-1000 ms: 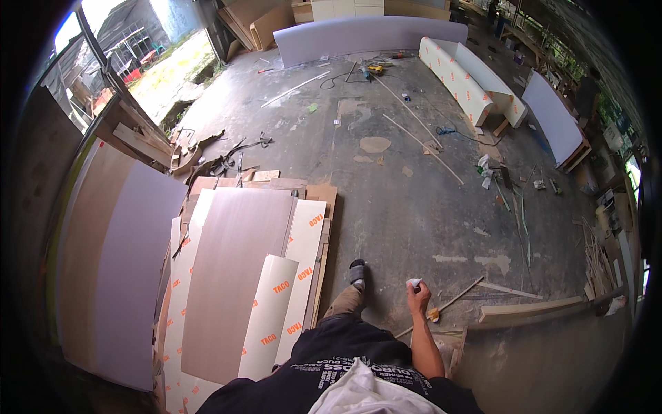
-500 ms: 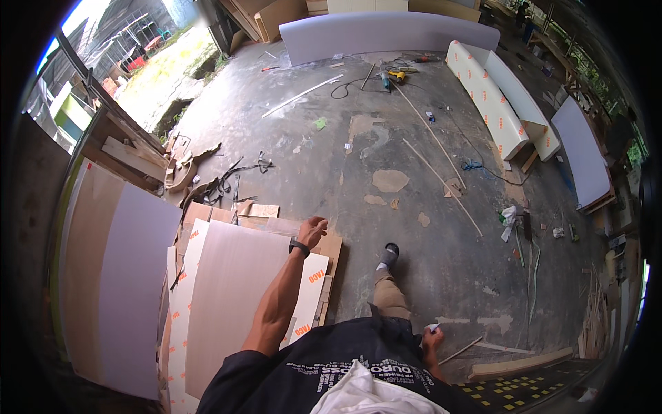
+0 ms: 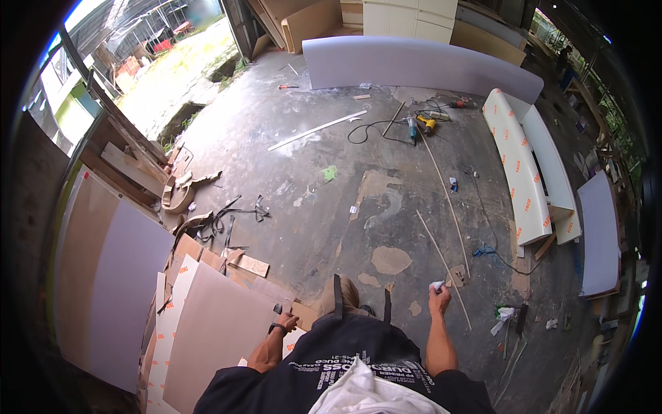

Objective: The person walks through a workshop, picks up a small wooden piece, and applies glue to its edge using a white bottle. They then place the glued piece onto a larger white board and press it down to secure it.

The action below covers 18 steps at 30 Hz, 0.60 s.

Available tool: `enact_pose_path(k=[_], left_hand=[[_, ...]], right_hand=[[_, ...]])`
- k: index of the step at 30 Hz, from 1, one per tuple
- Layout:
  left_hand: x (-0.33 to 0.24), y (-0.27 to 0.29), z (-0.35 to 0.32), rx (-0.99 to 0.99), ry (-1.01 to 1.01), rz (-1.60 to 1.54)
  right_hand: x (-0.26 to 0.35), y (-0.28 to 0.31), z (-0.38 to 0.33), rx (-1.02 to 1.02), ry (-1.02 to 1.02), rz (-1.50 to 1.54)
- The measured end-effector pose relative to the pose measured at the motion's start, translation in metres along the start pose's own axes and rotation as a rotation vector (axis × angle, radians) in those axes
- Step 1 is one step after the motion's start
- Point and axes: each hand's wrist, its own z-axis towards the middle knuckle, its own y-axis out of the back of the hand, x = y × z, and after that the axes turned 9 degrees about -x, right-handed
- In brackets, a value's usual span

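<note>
My right hand (image 3: 439, 301) is raised ahead of my body at the right, its fingers closed on a small white object (image 3: 436, 285) too small to name. My left hand (image 3: 287, 321), with a dark band at the wrist, hangs over the near right edge of a stack of sheets at the left. Its fingers are loosely bent and apart, and I see nothing in them. Topmost on the stack lies a plain beige sheet (image 3: 214, 331). A white sheet with orange print (image 3: 167, 334) shows beneath it.
A long pale curved panel (image 3: 420, 65) stands across the back. To the right lie a white printed curved piece (image 3: 516, 165) and a lilac panel (image 3: 598, 234). A yellow power tool (image 3: 426, 125), cables and thin strips (image 3: 445, 269) lie on the floor. Dark straps (image 3: 224, 214) lie left.
My view has moved forward and tilted up. My right hand has risen from beside my body to ahead of it with the white object. My left hand has dropped back nearer my body.
</note>
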Motion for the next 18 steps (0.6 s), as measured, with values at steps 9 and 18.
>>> enact_pose_path(k=[9,18], left_hand=[[-0.137,0.048,0.129,0.144,0.209,0.212],[-0.665,0.109,0.362,-0.210,-0.337,-0.035]], right_hand=[[0.196,-0.203,0.270,-0.007,0.206,0.041],[0.220,-0.313,0.416,-0.029,-0.020,-0.141]])
